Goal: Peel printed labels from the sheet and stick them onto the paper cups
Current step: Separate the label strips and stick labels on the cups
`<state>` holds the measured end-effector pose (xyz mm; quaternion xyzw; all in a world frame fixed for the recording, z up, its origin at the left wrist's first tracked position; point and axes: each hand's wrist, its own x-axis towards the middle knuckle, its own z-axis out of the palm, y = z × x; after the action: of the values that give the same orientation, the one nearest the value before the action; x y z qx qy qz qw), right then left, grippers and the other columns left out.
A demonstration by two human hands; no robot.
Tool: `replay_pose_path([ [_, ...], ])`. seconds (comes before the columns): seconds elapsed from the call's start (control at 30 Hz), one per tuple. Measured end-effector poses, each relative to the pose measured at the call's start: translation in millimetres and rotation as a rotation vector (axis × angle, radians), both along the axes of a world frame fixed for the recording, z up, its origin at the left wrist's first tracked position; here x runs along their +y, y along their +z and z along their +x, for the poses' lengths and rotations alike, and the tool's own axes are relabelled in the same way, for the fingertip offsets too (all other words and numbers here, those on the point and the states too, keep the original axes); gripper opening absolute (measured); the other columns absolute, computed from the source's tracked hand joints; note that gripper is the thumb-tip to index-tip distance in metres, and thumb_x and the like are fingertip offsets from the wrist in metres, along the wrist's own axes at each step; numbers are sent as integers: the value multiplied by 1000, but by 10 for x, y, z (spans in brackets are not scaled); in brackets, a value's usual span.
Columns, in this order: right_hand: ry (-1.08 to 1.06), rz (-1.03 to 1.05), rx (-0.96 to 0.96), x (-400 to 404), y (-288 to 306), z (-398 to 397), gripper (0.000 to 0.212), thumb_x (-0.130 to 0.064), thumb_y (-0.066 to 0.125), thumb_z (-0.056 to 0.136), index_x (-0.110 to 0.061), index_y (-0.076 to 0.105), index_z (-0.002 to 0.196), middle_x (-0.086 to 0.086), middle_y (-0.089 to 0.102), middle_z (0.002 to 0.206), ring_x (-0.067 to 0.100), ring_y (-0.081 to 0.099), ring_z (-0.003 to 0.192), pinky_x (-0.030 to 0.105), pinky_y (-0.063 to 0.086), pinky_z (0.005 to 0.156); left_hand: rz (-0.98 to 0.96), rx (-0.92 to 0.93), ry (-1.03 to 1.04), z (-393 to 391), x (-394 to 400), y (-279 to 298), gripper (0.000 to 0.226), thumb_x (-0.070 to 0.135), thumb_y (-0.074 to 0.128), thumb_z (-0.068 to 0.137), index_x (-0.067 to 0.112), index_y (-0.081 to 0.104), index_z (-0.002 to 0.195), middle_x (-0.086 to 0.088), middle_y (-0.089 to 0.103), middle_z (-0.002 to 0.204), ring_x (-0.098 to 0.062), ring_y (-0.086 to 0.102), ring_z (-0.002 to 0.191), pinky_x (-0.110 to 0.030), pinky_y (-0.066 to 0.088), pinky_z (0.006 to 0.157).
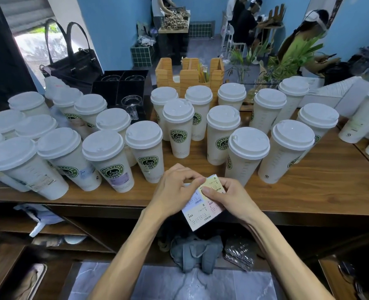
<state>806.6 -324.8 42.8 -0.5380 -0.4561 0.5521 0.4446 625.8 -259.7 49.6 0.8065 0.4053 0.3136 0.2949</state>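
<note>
The label sheet (202,210) was held up over the front edge of the wooden counter (309,191), tilted, with pastel yellow, pink and blue labels showing barcodes. The left hand (175,189) had its fingers curled onto the sheet's top left part, fingertips pinching near the yellow label (214,184) at the upper corner. The right hand (233,198) gripped the sheet from the right side, thumb pressed on the face of it. Can't really tell if a label was already lifted off the backing.

Just behind the hands sat a crowd of lidded paper coffee cups (145,151) with green "Enjoy Life Coffee" logos. The bunch on the left already had labels on, like the cup with a purple label (109,160). The ones on the right, like the nearest cup (247,153), showed none from this angle. Further back was a wooden organizer (190,73), a black tray of glasses (123,87) and a black handbag (71,61).
</note>
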Motion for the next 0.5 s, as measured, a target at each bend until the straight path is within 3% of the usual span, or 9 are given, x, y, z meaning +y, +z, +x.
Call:
replay_pose_path([
  [0.17,50,-14,-26,-35,31,22,9,-15,71,95,-14,75,104,7,81,95,17,77,84,26,59,70,-6,13,-6,-18,36,10,16,34,65,99,33,79,91,20,73,88,-7,57,96,-36,48,83],
  [0.37,79,-14,-119,-16,30,15,8,-14,72,96,-12,74,104,6,81,96,24,78,91,34,59,78,4,-3,52,27,-35,54,10,46,70,91,37,76,92,21,69,87,-3,58,95,-32,51,82],
  [0.5,83,7,-194,-5,19,-4,5,-15,73,95,-11,73,99,5,80,92,22,77,87,35,56,76,64,26,34,68,-21,71,7,40,74,90,34,75,86,19,70,86,-6,56,93,-32,48,81],
])
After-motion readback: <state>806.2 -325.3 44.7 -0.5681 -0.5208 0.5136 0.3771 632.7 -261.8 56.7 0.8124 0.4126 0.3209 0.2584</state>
